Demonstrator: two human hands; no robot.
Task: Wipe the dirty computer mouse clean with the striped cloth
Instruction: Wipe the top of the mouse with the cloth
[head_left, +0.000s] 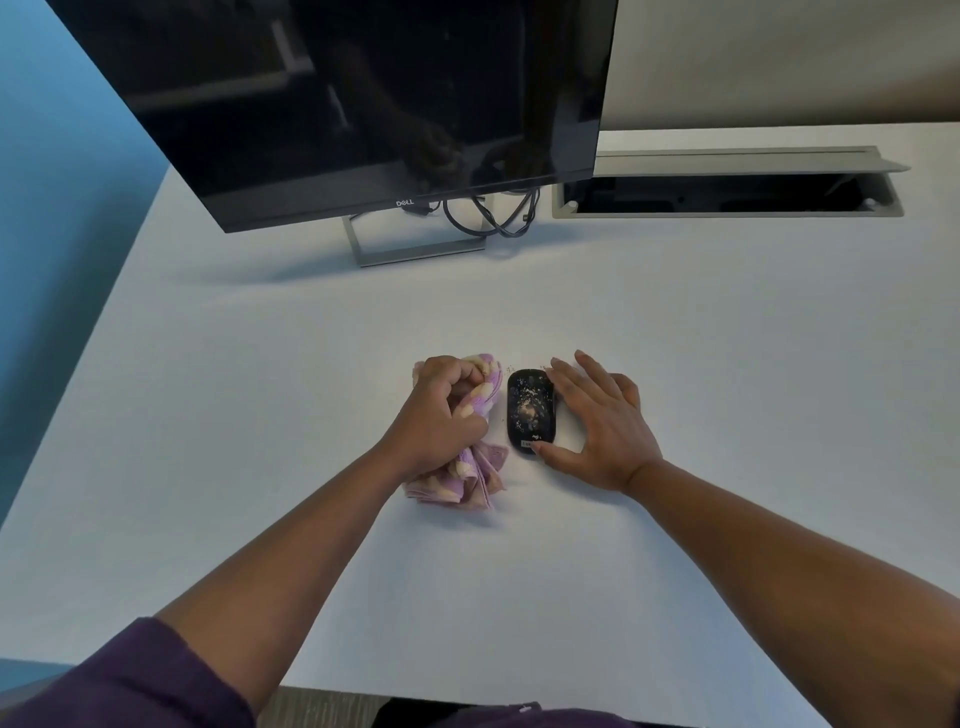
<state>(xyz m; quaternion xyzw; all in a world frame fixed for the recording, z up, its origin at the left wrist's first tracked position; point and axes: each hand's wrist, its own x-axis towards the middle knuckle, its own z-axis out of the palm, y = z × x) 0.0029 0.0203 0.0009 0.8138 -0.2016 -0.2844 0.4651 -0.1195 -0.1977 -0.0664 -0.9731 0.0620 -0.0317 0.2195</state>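
A: Where's the mouse (530, 410)?

B: Mid tabletop (727, 364), a bit nearer the front edge than the back. Black, lying flat, w/ pale crumbs and smears over its top. It sits btwn the two hands.

A: Right hand (597, 421)?

B: Just right of the mouse, palm down, fingers spread and flat. Thumb tip touches the mouse's near end, index finger runs along its right side. Not gripping it, more bracing it.

A: Left hand (441, 415)?

B: Just left of the mouse, not touching it. Curled into a fist, bunching the cloth (475, 467). Cloth's purple and cream stripes, crumpled; part pokes out above the knuckles, the rest spills from under the hand onto the tabletop toward the front edge. Cloth edge is v. close to the mouse's left side, narrow gap.

A: Anything else?

B: Monitor (363, 104) at the back left, screen dark, on a metal stand (410, 252), cables (493, 218) looped behind. Open cable hatch (727, 202) at the back right. Few specks on the tabletop round the mouse's far end.
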